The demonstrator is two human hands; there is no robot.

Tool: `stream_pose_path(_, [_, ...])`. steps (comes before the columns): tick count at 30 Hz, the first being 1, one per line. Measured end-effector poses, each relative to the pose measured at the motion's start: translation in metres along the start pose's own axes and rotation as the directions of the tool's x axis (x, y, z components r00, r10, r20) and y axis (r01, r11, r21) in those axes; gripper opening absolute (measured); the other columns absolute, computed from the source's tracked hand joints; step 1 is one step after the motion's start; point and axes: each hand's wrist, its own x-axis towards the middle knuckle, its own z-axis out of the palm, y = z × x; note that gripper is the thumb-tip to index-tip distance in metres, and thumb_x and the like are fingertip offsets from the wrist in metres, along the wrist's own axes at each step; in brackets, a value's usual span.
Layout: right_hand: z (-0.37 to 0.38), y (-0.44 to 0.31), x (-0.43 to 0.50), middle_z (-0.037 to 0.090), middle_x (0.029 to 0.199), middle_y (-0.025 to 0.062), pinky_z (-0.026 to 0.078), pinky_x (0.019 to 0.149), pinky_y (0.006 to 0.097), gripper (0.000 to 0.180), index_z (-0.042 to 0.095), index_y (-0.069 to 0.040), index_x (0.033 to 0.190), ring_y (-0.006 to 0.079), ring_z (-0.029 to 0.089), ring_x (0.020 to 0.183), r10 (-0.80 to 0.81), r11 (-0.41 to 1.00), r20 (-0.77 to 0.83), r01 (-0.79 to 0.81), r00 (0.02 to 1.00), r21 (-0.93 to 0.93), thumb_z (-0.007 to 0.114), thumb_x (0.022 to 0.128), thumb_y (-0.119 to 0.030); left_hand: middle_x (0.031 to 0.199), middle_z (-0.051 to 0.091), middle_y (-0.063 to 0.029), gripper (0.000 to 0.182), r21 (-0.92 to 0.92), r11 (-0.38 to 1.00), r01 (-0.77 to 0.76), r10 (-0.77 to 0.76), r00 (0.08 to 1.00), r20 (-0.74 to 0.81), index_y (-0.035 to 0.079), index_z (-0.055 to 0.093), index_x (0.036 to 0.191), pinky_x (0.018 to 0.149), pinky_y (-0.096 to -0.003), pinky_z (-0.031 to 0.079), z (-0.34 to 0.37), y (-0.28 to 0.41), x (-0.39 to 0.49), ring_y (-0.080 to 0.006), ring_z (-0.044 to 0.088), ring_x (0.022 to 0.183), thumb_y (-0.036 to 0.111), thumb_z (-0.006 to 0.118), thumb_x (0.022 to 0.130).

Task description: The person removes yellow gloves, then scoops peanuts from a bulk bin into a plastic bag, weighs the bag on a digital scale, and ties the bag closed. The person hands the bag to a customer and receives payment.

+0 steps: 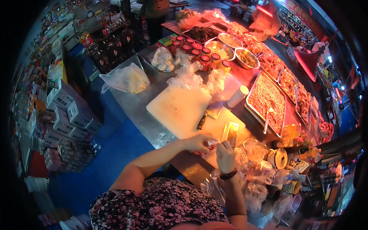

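Both my hands meet at the near edge of the cutting boards. My left hand (pixel 199 143) is curled beside small dark-red food pieces (pixel 212 147), with something pale and thin at its fingertips. Close on the right is my right hand (pixel 226 156), its fingers bent inward; whether either hand grips anything is unclear. A cleaver blade (pixel 231 130) lies just beyond the right hand, its handle hidden. Farther off, a cleaver with a black handle (pixel 202 120) rests across the white cutting board (pixel 178 110) and the one next to it.
A tray of peanuts (pixel 266 99) with a spoon (pixel 267 119) stands right, near a white cylindrical container (pixel 238 96). Red-lidded jars (pixel 195 52) and steel bowls (pixel 247 58) sit farther back. Plastic bags (pixel 256 172) crowd the right. Cartons (pixel 76 113) are stacked on the left.
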Motion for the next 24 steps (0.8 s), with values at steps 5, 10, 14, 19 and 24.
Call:
stream_pose_path(5, [0.033,0.001,0.006,0.06,0.084,0.0112,0.047,0.061,0.0286,0.019,0.062,-0.002,0.094,0.0234,0.062,0.071,0.175,0.839,0.112,-0.208,0.978,0.503,0.058,0.078,0.007,0.087,0.053,-0.0048,0.023,0.316,0.864,-0.392,0.389,0.918,0.074,0.004,0.061,0.102,0.065,-0.0266,0.049,-0.019,-0.057,0.021,-0.0126,0.058,0.068,0.025,0.059,0.092])
stream_pose_path(10, [0.052,0.024,-0.001,0.062,0.083,0.0073,0.047,0.057,0.0254,0.018,0.062,-0.001,0.096,0.0141,0.059,0.063,0.297,0.857,0.028,-0.28,0.954,0.432,0.061,0.078,0.003,0.082,0.056,-0.0044,0.025,0.236,0.924,-0.3,0.338,0.93,-0.142,0.005,0.056,0.099,0.06,-0.0239,0.045,-0.011,-0.074,0.016,-0.011,0.055,0.063,0.03,0.054,0.096])
stream_pose_path(14, [0.065,0.05,-0.017,0.057,0.067,0.002,0.04,0.047,0.0209,0.006,0.063,-0.002,0.09,0.0071,0.051,0.051,0.467,0.628,0.188,-0.474,0.864,0.618,0.061,0.084,-0.003,0.068,0.057,0.002,0.024,-0.143,0.988,-0.063,0.028,0.972,-0.235,0.005,0.056,0.101,0.054,-0.0213,0.042,0.007,-0.061,0.009,-0.0056,0.052,0.058,0.028,0.05,0.098])
stream_pose_path(19, [0.061,0.023,-0.004,0.052,0.061,-0.0016,0.035,0.042,0.0193,0.005,0.062,-0.002,0.086,0.0038,0.046,0.049,0.541,0.454,0.268,-0.546,0.797,0.704,0.06,0.088,-0.006,0.081,0.059,-0.0019,0.022,-0.229,0.953,-0.197,0.11,0.932,-0.345,0.004,0.056,0.1,0.067,-0.0226,0.046,0.007,-0.071,0.014,-0.0082,0.056,0.072,0.025,0.053,0.097])
stream_pose_path(24, [0.064,0.041,0.003,0.055,0.064,0.0001,0.038,0.046,0.0227,0.006,0.058,-0.001,0.086,0.0075,0.049,0.052,0.548,0.439,0.248,-0.527,0.799,0.728,0.063,0.084,-0.004,0.084,0.059,-0.0031,0.019,-0.122,0.988,-0.099,0.062,0.957,-0.282,0.002,0.051,0.095,0.068,-0.0245,0.046,-0.005,-0.065,0.018,-0.0092,0.057,0.073,0.021,0.054,0.096])
